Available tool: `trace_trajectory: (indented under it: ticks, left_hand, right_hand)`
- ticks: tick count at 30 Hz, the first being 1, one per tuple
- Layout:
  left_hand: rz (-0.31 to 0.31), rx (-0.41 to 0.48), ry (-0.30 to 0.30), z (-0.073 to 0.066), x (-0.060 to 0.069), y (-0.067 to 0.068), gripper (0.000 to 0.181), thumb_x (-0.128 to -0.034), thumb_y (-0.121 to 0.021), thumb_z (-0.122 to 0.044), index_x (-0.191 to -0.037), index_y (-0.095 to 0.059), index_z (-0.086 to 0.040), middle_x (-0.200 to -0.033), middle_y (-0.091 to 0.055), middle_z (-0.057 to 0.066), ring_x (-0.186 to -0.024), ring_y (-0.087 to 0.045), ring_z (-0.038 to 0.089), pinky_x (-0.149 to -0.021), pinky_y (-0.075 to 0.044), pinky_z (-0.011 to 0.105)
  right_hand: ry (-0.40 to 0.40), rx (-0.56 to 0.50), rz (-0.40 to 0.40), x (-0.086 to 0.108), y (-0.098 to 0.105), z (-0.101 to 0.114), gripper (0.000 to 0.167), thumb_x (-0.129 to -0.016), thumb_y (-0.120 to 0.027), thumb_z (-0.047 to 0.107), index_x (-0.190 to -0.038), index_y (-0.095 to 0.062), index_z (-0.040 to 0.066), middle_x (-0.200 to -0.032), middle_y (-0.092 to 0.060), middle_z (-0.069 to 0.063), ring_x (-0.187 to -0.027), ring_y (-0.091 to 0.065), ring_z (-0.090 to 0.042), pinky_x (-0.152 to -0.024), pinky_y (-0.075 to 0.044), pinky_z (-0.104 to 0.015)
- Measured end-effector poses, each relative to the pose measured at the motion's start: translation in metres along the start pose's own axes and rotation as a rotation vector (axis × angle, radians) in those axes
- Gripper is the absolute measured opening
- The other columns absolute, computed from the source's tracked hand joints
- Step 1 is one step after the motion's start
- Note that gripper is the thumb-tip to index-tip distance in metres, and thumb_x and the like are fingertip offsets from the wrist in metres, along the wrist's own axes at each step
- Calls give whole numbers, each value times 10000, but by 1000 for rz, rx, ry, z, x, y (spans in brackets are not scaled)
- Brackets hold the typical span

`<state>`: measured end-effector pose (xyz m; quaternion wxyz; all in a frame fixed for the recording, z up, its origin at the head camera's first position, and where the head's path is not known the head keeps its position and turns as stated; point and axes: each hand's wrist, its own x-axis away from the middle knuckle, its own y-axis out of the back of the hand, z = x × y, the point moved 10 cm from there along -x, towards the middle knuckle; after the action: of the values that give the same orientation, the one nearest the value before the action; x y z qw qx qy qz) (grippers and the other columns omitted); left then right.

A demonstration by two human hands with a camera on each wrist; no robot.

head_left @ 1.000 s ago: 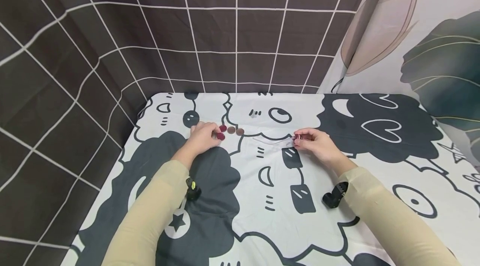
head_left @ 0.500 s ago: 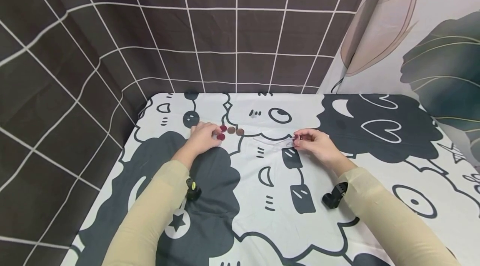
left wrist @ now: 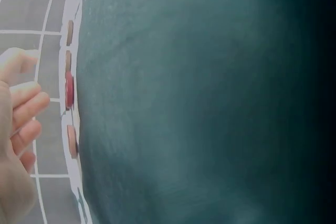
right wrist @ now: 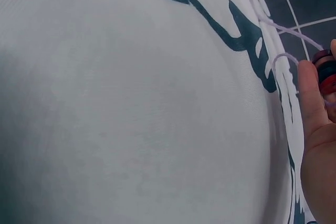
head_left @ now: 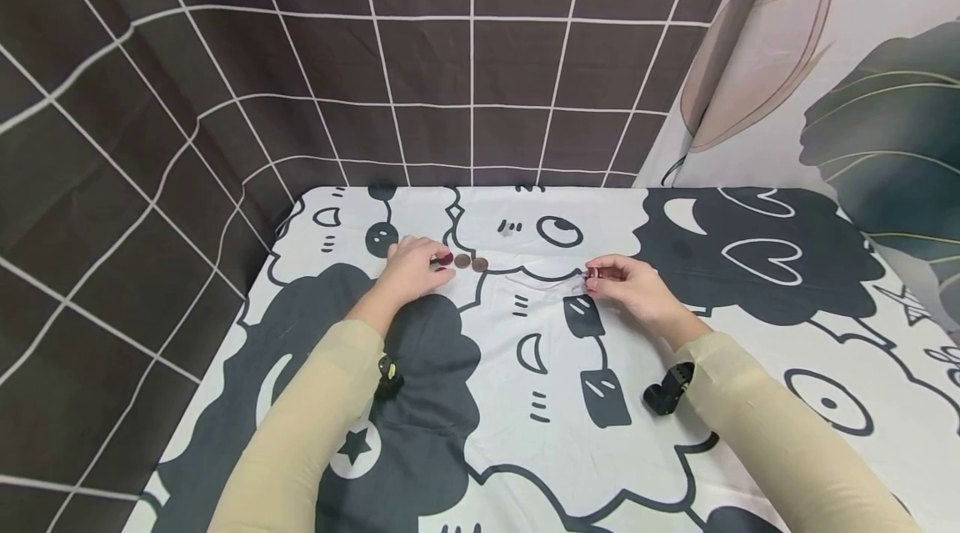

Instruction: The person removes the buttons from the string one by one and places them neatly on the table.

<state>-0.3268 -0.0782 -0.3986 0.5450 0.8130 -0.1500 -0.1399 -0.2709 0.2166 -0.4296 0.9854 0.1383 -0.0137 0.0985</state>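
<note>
My left hand (head_left: 408, 273) is over the left end of a group of small round discs, thumb and fingers parted, partly hiding them. A dark red disc (head_left: 447, 258) lies by its fingertips, with a brown disc (head_left: 462, 261) and a second brown disc (head_left: 480, 264) to the right. In the left wrist view, the left hand (left wrist: 20, 124) holds nothing visible beside the red disc (left wrist: 69, 90). My right hand (head_left: 632, 283) pinches a small stack of red and dark discs (right wrist: 326, 72). A thin pale cord (right wrist: 294, 32) runs from that stack onto the cloth.
A black-and-white cartoon-print cloth (head_left: 525, 399) covers the table. Behind it hangs a dark curtain (head_left: 420, 66) with white grid lines. At the right hangs a leaf-patterned curtain (head_left: 885, 124). Each wrist wears a small black camera.
My left hand has shifted slightly, its thumb and fingers parting over the red discs and hiding the nearer one more. The right hand has barely moved and keeps its pinch.
</note>
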Motion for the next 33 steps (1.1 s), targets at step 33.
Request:
trace_trajectory:
  ticks: [33]
  left_hand:
    - [151, 265, 111, -28, -18, -32, 497, -812, -660, -494, -1231, -594, -237, -1211, -555, -28, -1123, -470, 177, -908, -331, 600]
  right_hand:
    - [-9, 75, -8, 2, 2, 1, 426, -837, -708, 123, -1189, -557, -64, -989, -664, -142, -832, -651, -76, -745, -502, -202]
